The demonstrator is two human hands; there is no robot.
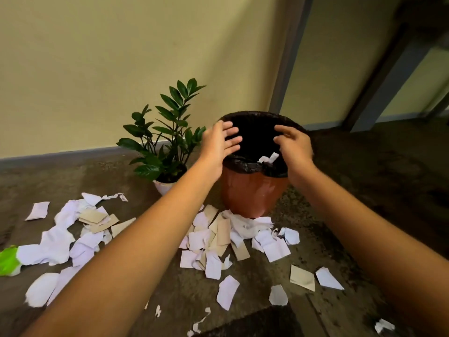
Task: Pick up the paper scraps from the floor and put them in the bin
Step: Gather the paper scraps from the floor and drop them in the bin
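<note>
Dark floor (pixel 340 190) littered with paper scraps (pixel 211 242), brown bin (pixel 252 190) with black liner, left hand (pixel 218 142) and right hand (pixel 295 144) above its mouth, fingers spread, empty, potted plant (pixel 162 142) beside bin.

- Two bare forearms come up from the lower edge of the view and end at the bin (pixel 252 190) — one on each side of its rim.
- No sleeve, cuff or glove shows anywhere along either arm; both are uncovered from the frame edge to the fingertips.
- The left hand (pixel 216 144) wears no ring, watch or band on the side that shows.
- The right hand (pixel 295 144) is likewise unadorned — wrist and knuckles plain.
- Fingers (pixel 233 130) on both hands are slim, with short nails where any can be made out.
- The wide lens swells the forearms nearest the camera, so they taper strongly toward the bin.
</note>
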